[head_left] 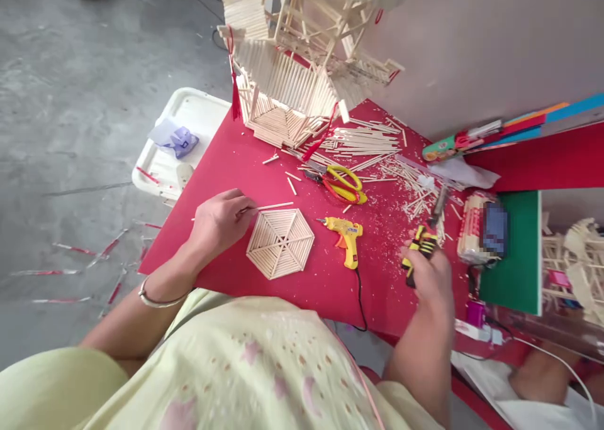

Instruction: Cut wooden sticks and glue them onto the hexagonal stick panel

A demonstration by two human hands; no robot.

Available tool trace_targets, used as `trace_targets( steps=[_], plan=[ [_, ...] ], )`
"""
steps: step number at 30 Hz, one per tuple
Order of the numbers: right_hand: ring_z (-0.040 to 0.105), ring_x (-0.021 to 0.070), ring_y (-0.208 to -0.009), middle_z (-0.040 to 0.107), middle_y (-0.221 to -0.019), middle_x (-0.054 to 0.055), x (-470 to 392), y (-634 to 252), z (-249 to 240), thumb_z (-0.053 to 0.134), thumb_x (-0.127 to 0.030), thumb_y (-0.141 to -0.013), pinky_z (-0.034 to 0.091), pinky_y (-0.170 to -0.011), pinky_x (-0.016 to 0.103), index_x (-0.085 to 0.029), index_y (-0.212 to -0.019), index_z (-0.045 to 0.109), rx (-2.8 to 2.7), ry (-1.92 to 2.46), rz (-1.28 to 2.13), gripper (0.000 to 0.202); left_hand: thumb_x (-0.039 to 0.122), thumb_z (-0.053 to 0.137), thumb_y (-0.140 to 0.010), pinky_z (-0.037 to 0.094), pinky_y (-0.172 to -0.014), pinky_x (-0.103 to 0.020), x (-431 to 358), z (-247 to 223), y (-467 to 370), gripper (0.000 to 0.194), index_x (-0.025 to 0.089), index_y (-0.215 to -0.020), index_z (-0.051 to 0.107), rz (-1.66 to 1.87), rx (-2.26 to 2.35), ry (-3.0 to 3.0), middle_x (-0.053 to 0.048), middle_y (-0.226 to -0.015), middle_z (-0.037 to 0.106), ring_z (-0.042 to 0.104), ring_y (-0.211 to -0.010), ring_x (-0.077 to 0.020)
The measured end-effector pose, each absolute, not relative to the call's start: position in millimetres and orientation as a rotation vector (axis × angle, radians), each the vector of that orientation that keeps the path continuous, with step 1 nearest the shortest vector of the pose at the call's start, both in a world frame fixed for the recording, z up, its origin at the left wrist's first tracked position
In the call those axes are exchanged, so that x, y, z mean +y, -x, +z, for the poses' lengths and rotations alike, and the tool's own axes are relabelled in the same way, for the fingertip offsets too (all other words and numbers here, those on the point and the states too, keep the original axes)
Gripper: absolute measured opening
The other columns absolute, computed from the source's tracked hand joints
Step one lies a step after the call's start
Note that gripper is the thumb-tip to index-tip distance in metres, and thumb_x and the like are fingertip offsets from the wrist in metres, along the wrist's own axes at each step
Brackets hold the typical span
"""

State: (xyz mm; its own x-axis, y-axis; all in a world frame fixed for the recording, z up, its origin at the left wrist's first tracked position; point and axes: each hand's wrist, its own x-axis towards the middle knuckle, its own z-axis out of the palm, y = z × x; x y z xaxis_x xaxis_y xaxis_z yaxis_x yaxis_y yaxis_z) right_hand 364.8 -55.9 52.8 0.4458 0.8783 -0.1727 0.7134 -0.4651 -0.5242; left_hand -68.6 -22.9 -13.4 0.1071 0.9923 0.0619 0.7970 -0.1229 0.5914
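Note:
My left hand [219, 219] is closed in a pinch on a thin wooden stick [276, 205], which points right along the top edge of a flat hexagon [282, 244] built from sticks. Whether stick and hexagon touch, I cannot tell. My right hand [433, 276] grips a yellow and black utility knife [419, 248] at the table's right side. Its blade points away from me, blurred, over scattered stick bits. Between my hands lies a yellow hot glue gun [348, 238], nozzle toward the hexagon. Behind it rest pliers with yellow and red handles [342, 183].
A tall stick-built model [292, 84] with red tassels stands at the back of the red table [221, 172]. Loose sticks [363, 141] lie beside it. At right are a wrapped stick bundle [472, 229] and a green board [523, 254]. A white lid [207, 106] is at left.

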Motion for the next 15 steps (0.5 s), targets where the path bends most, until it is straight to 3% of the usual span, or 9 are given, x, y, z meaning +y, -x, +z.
trace_targets(
  steps=[2,5,10,15],
  plan=[
    [0.068,0.0304,-0.094,0.071,-0.117,0.012,-71,-330,66,0.051,-0.048,-0.082,0.056,-0.084,0.049,-0.025,-0.129,0.06,-1.311,1.984,0.965,0.054,0.028,0.053,-0.096,0.04,-0.057,-0.027,-23,-14,68,0.026,0.023,-0.092,0.078,0.637,1.739,-2.018,-0.005,-0.094,0.076,0.068,-0.082,-0.0183],
    [0.066,0.027,-0.09,0.07,-0.118,0.011,-72,-269,75,0.058,-0.043,-0.081,0.055,-0.086,0.049,-0.028,-0.125,0.061,-1.271,1.571,1.382,0.047,0.028,0.052,-0.098,0.043,-0.061,-0.029,-23,-16,69,0.027,0.023,-0.092,0.078,0.634,1.721,-2.089,-0.006,-0.091,0.075,0.067,-0.085,-0.0202],
    [0.055,0.0176,-0.07,0.065,-0.09,0.001,-39,-216,70,0.066,-0.032,-0.082,0.05,-0.07,0.035,-0.027,-0.106,0.061,-1.487,1.602,1.623,0.025,0.029,0.053,-0.1,0.045,-0.065,-0.03,-21,-18,69,0.027,0.024,-0.093,0.078,0.654,1.69,-2.105,-0.007,-0.096,0.074,0.066,-0.088,-0.021],
    [0.057,0.0167,-0.075,0.061,-0.087,-0.002,0,-218,78,0.065,-0.025,-0.08,0.048,-0.074,0.032,-0.024,-0.12,0.059,-1.782,1.624,1.669,0.041,0.028,0.049,-0.103,0.042,-0.062,-0.031,-21,-13,68,0.03,0.024,-0.093,0.077,0.614,1.626,-2.144,-0.006,-0.089,0.072,0.064,-0.082,-0.0197]
  ],
)
